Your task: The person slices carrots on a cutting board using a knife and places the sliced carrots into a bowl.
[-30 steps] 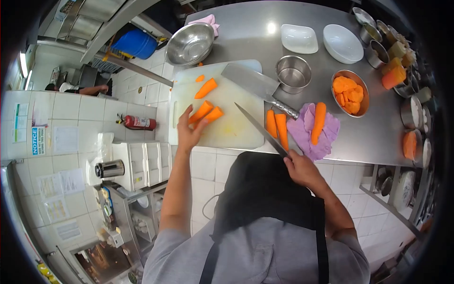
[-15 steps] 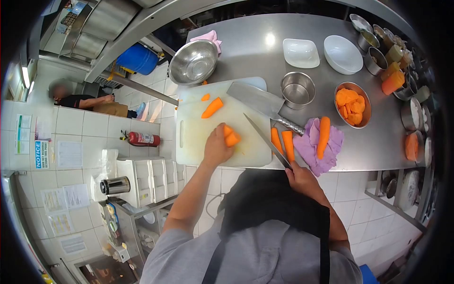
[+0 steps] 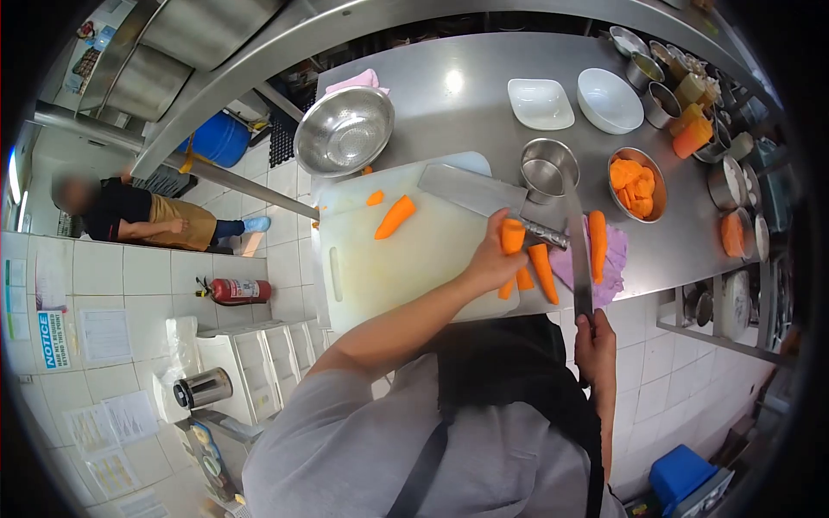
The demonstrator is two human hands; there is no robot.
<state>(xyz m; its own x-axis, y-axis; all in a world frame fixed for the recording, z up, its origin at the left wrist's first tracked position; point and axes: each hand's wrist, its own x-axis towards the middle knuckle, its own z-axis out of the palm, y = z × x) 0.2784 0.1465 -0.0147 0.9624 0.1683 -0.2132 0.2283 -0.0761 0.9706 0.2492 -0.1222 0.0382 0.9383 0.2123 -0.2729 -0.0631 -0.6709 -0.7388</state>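
Note:
My left hand (image 3: 492,261) is closed around a carrot chunk (image 3: 512,236), over the right side of the white cutting board (image 3: 380,276). In my right hand (image 3: 595,342) is the handle of a long knife (image 3: 578,242), held off the table's front edge with its blade pointing away from me. A cleaver (image 3: 471,192) lies across the board's right edge. Beside my left hand lie a peeled carrot (image 3: 544,273) and shorter carrot pieces, partly covered. Another carrot (image 3: 598,246) rests on a purple cloth (image 3: 615,266). A larger carrot piece (image 3: 395,217) and a small bit (image 3: 375,198) are on the board.
A metal bowl of carrot slices (image 3: 652,211) and a steel pot (image 3: 549,170) stand beyond the knife. A colander (image 3: 344,129) is at the back left, white dishes (image 3: 541,104) at the back. Sauce bottles (image 3: 692,138) line the right. Another person (image 3: 129,211) is far left.
My left hand has moved right from the board's middle, carrying carrot. My right hand and the knife have swung right, away from the board. The view has tilted, and the other person has changed posture.

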